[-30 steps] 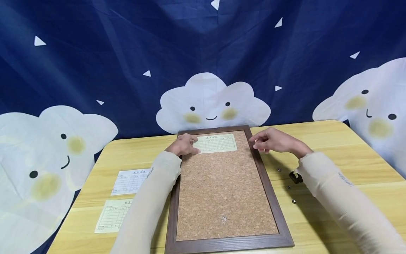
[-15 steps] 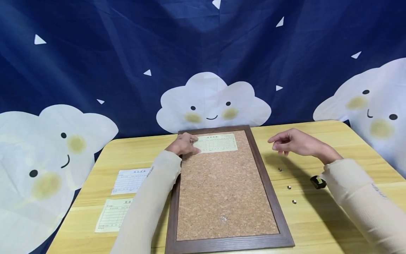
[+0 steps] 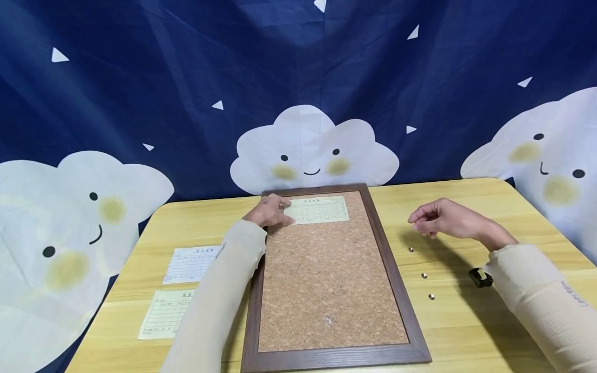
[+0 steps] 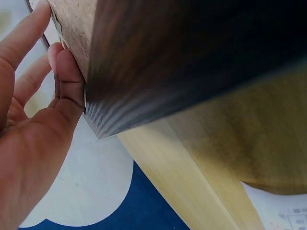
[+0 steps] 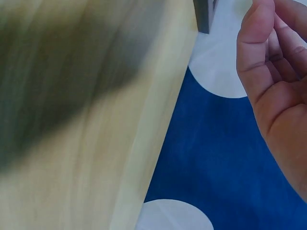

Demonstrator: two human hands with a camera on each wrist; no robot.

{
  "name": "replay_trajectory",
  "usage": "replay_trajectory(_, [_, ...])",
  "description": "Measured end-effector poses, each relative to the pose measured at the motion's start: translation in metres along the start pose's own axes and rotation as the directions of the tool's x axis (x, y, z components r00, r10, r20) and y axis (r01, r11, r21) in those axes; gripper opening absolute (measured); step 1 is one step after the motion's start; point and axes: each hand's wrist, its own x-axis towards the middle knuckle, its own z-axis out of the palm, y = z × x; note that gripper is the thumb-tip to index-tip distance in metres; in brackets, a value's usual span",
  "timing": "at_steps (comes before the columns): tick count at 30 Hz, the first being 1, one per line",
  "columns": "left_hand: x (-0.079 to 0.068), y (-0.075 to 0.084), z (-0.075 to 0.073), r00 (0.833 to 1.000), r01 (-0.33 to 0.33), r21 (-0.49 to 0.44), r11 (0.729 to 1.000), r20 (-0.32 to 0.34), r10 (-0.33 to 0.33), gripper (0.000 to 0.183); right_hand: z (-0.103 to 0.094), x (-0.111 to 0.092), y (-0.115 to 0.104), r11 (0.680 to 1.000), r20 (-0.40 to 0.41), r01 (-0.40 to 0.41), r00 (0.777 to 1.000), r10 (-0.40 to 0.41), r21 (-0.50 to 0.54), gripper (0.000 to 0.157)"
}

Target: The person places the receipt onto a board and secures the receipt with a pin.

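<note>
The board [image 3: 336, 280] lies flat on the desk [image 3: 448, 342], a brown frame round cork. A green slip [image 3: 319, 210] lies on the cork at the board's far end, its long side running across.

The left hand [image 3: 270, 210] reaches over the board's far left corner. Its grip stands apart, thumb and forefinger spread, their tips touching the left end of the green slip.

The right hand [image 3: 452, 217] hovers over the desk to the right of the board's far half. Its grip is slack: the fingers bend loosely, and the thumb tip is close beside the forefinger tip. A small black device [image 3: 480, 277] sits at that wrist.

Three pins lie in a row to the right of the board: a far pin [image 3: 411, 249] near the right hand, a middle pin [image 3: 424, 275] and a near pin [image 3: 431, 297].

Left of the board, partly behind the left sleeve [image 3: 210, 311], are a white slip [image 3: 188, 265] and, nearer the person, a second green slip [image 3: 160, 313].

Beyond the board hangs a blue curtain [image 3: 298, 62] with smiling clouds.
</note>
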Motion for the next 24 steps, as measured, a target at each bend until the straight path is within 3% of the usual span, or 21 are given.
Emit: replay_trajectory(24, [0.000, -0.003, 0.003, 1.000, -0.002, -0.007, 1.000, -0.007, 0.002, 0.061, 0.018, 0.001, 0.029, 0.994, 0.153, -0.017, 0.988, 0.000, 0.111, 0.023])
